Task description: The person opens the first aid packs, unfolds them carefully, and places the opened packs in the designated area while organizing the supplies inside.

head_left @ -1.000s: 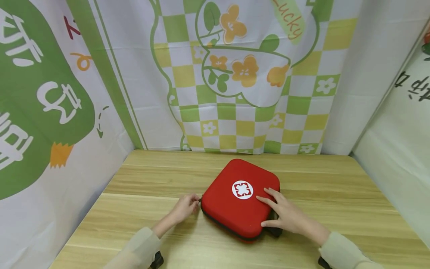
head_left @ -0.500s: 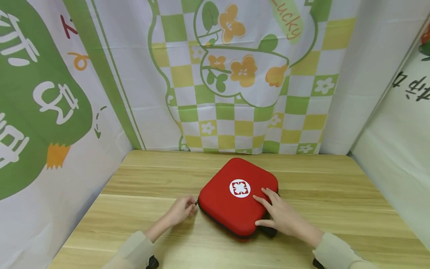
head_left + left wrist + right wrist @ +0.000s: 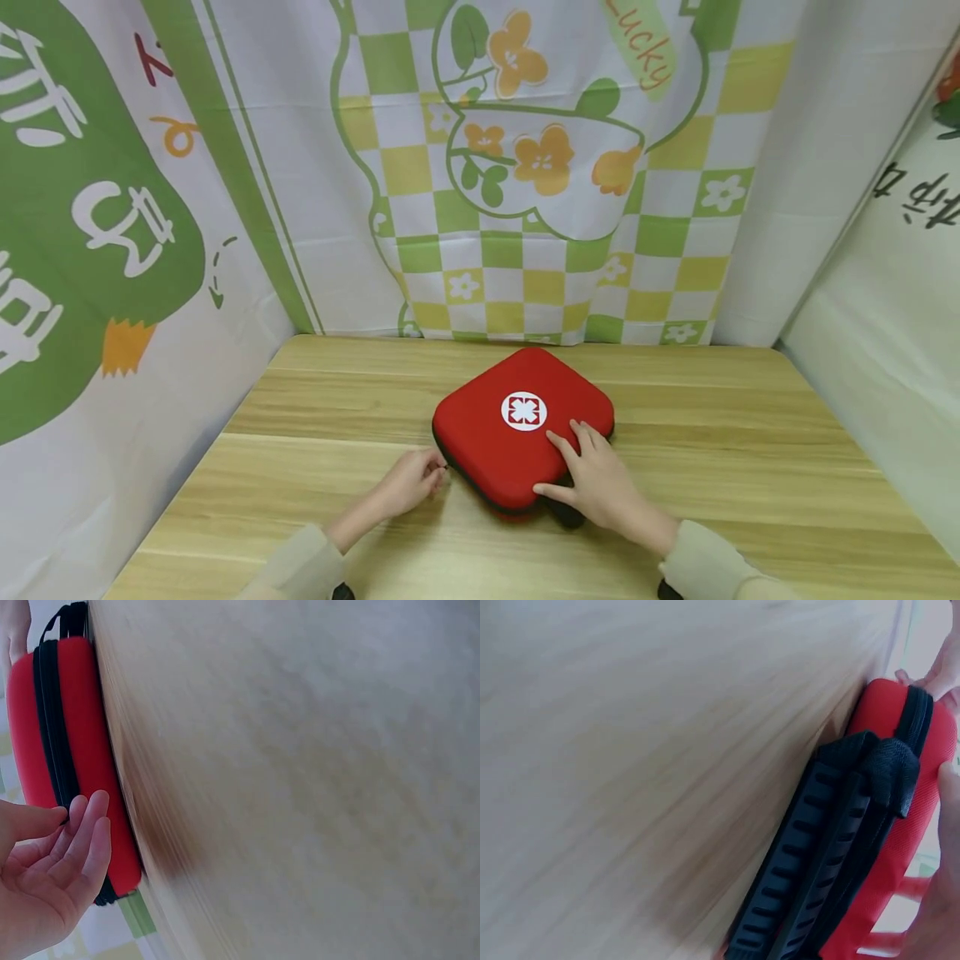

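A red zippered case (image 3: 487, 442) with a white round emblem on its lid lies on the table, turned at an angle. My left hand (image 3: 412, 482) is at its left side, thumb and fingertip pinching a small dark zipper pull (image 3: 64, 820); the other fingers are spread beside it. In the left wrist view the black zipper (image 3: 54, 720) runs along the side, and no gap shows in it. My right hand (image 3: 603, 487) rests on the lid's right part with spread fingers. Below that hand sits the case's black ribbed handle (image 3: 795, 877).
The wooden table (image 3: 315, 392) extends around the case on all sides. Behind it hangs a patterned curtain (image 3: 420, 217), and printed cloth (image 3: 247, 350) flanks the left side.
The case has turned clockwise and shifted slightly left and away. My right hand moved left with it. My left hand, still pinching the pull, is now past the left corner on the near side.
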`<action>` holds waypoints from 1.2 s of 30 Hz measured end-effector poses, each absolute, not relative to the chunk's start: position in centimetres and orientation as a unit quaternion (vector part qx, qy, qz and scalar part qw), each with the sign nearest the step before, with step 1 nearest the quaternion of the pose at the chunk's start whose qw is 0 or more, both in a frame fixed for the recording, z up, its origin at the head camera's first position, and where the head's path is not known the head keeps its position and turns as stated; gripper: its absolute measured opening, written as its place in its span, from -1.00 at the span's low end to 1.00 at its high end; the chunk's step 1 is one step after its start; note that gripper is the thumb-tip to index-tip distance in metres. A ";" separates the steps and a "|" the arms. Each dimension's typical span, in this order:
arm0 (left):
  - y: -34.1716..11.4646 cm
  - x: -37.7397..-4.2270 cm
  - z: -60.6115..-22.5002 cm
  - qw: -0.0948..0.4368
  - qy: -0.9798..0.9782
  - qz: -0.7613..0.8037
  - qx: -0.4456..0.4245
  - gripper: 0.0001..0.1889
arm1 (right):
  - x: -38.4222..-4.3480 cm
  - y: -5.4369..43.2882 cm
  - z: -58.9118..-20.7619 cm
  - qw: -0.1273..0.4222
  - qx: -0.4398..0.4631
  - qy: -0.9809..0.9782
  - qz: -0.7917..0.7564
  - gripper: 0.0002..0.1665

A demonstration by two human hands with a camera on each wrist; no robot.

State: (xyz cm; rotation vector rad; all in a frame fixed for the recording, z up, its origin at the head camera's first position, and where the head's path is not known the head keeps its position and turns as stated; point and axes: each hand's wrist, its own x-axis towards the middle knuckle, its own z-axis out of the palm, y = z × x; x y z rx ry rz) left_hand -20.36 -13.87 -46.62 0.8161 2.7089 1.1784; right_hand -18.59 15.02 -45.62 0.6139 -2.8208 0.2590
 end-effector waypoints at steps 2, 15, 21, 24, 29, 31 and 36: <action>-13.7 -20.2 -46.6 0.043 0.883 0.383 0.268 -0.94 | -18.6 14.4 -45.6 0.125 0.202 -0.968 0.083 0.00; -13.4 -19.6 -46.5 0.033 0.886 0.370 0.277 -0.94 | -18.9 11.2 -45.9 0.207 0.170 -0.963 0.043 -0.07; -13.4 -19.3 -46.3 0.049 0.882 0.373 0.284 -0.93 | -19.1 10.5 -46.1 0.222 0.156 -0.962 0.036 -0.07; -13.6 -19.4 -46.5 0.050 0.880 0.379 0.282 -0.94 | -19.2 10.4 -46.1 0.223 0.155 -0.962 0.033 -0.07; -14.2 -19.9 -46.8 0.060 0.883 0.378 0.271 -0.92 | -19.2 10.6 -45.8 0.226 0.172 -0.958 0.030 -0.10; -14.4 -20.1 -46.6 0.049 0.891 0.360 0.273 -0.91 | -19.1 10.8 -45.7 0.224 0.187 -0.956 0.022 -0.12; -15.0 -20.8 -46.2 -0.012 0.914 0.293 0.279 -0.90 | -18.8 11.4 -45.4 0.204 0.233 -0.951 0.010 -0.19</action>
